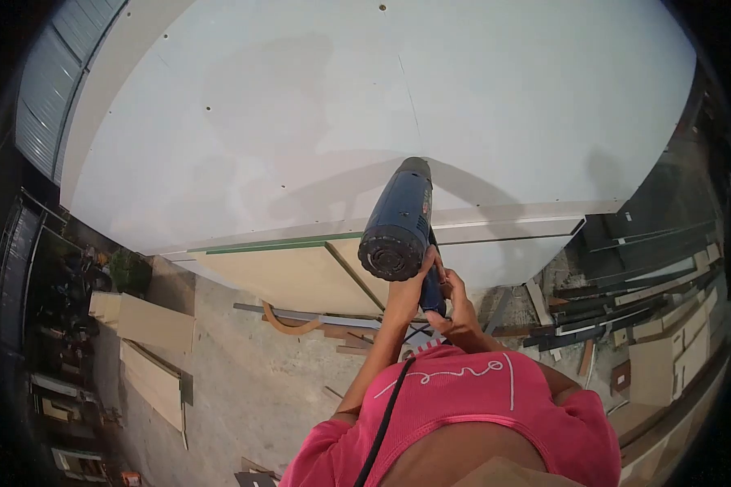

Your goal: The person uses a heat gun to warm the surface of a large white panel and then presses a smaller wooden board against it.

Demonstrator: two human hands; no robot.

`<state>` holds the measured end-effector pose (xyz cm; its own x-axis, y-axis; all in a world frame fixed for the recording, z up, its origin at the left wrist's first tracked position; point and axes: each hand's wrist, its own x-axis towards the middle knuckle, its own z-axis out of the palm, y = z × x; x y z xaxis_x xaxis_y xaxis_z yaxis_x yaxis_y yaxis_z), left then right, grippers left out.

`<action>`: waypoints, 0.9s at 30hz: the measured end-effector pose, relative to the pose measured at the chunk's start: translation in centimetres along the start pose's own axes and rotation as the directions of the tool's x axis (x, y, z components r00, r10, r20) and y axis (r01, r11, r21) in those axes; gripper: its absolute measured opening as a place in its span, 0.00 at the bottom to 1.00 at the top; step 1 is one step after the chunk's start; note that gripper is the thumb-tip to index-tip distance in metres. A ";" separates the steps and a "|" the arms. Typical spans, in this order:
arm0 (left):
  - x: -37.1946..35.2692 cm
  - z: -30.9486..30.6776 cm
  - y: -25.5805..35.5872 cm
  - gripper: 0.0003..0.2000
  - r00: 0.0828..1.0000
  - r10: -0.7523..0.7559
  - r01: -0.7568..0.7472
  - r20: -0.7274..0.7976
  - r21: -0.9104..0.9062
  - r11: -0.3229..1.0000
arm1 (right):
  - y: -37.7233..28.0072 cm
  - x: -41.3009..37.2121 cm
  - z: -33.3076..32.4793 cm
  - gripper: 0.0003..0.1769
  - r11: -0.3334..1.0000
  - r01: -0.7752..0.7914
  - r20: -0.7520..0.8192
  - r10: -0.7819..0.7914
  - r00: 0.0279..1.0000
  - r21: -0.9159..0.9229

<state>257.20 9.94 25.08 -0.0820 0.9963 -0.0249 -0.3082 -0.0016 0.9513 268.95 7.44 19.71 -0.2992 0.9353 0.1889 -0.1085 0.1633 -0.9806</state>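
Observation:
A blue power tool [400, 213] with a black vented rear cap is held upright over the large white panel [300, 105], its dark nozzle pointing at the panel's surface. Whether the nozzle touches the panel I cannot tell. My left hand [414, 284] is closed round the upper part of the tool's handle, partly hidden behind the tool's body. On the right side of the handle, my right hand [456, 307] is closed round its lower end. A black cord [386, 422] runs down over the pink shirt. A thin crack line and small dark holes mark the panel.
Below the panel's near edge stand cream boards [292, 280] with green edges. Wooden strips and dark bars [609, 300] lie piled at the right, beside cardboard-coloured boxes [654, 369]. Loose boards [156, 325] rest on the concrete floor [227, 365] at the left.

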 end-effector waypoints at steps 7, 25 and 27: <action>0.5 -0.8 -2.2 0.12 0.994 0.025 -0.010 -0.102 0.144 0.990 | 0.8 0.0 -0.8 0.45 0.999 -0.020 0.042 0.018 0.999 0.049; 0.5 -0.6 -1.7 0.13 0.999 -0.031 0.028 0.022 0.096 0.995 | 4.0 -0.3 -0.5 0.50 0.995 0.087 0.013 -0.088 0.996 0.040; 0.3 -0.1 -1.6 0.13 0.998 -0.033 0.038 -0.050 0.115 0.993 | 4.5 -0.4 -1.1 0.49 0.999 0.020 0.035 -0.022 0.999 0.050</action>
<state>257.61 10.26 23.49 -0.1195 0.9903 -0.0713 -0.2001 0.0463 0.9787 269.58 8.16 15.12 -0.3294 0.9201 0.2120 -0.1614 0.1663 -0.9728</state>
